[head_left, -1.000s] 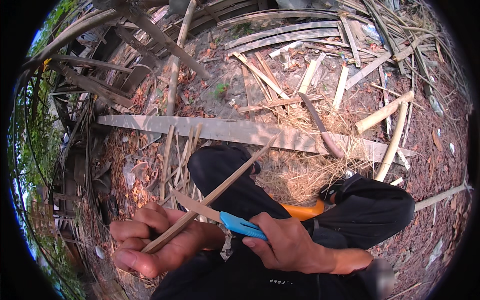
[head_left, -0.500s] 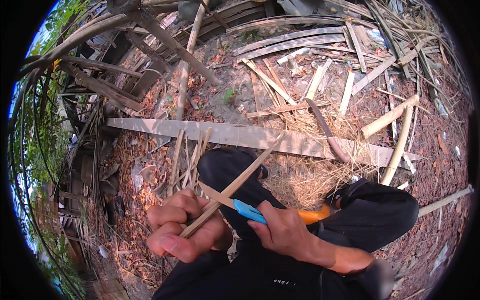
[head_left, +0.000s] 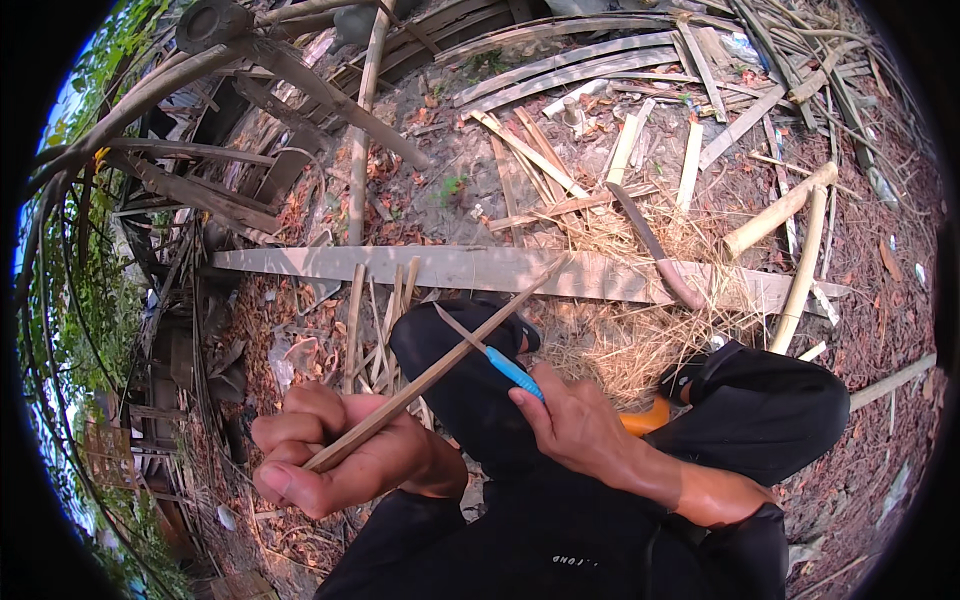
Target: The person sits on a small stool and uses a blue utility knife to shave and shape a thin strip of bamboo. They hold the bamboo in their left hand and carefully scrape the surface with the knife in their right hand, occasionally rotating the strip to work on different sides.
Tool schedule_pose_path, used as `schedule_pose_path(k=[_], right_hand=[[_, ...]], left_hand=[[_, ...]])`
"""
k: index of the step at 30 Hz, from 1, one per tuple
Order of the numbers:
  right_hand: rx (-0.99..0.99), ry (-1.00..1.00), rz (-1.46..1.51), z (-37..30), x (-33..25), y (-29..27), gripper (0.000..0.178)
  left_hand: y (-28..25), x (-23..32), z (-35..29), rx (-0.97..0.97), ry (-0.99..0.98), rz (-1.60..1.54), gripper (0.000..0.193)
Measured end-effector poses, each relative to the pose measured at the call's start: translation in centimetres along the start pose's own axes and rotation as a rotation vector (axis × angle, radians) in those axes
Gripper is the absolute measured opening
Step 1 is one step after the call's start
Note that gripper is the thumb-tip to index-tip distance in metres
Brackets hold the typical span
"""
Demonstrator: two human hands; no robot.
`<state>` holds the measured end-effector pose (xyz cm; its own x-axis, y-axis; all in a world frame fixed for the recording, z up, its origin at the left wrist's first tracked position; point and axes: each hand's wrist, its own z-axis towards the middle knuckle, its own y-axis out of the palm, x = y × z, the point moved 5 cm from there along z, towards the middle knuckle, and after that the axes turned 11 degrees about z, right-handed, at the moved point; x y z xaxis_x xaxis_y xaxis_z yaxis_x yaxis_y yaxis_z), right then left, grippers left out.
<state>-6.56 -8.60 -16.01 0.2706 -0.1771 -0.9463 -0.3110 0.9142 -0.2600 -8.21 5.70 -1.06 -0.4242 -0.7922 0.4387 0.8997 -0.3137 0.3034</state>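
My left hand (head_left: 350, 440) is closed round the lower end of a thin wooden strip (head_left: 430, 375), which slants up and away to the right over my left knee. In my right hand (head_left: 585, 420) I grip a knife (head_left: 512, 372) by its bright blue handle. Its narrow blade crosses the strip near the middle and points up to the left. Whether the edge bites into the wood, I cannot tell. Part of the handle is hidden in my right fingers.
A long plank (head_left: 450, 267) lies across the ground beyond my knees. On its right side rests a curved dark blade with a wooden handle (head_left: 680, 285), among shavings (head_left: 620, 350). Split strips (head_left: 540, 165) and thick poles (head_left: 800, 260) lie farther off. Something orange (head_left: 645, 418) sits between my legs.
My left hand has moved left and slightly down, drawing the strip with it. The knife now crosses the strip farther up, and its blade has turned more upright.
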Motion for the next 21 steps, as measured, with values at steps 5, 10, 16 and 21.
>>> schedule_pose_path(k=[5,10,16,21], right_hand=[[0.057,0.305,-0.075,0.3,8.1,-1.4,0.03],[0.012,-0.02,0.067,0.4,-0.3,0.6,0.031],[0.085,0.302,-0.115,0.3,8.8,-0.1,0.032],[0.081,-0.008,0.032,0.7,1.9,1.4,0.025]], left_hand=[[-0.8,-0.6,0.2,0.049,-0.019,-0.098,0.041],[-0.7,-0.7,0.4,0.053,-0.069,-0.107,0.042],[-0.8,-0.8,0.4,0.048,-0.04,-0.08,0.04],[0.1,-0.9,0.2,0.052,-0.099,-0.049,0.039]])
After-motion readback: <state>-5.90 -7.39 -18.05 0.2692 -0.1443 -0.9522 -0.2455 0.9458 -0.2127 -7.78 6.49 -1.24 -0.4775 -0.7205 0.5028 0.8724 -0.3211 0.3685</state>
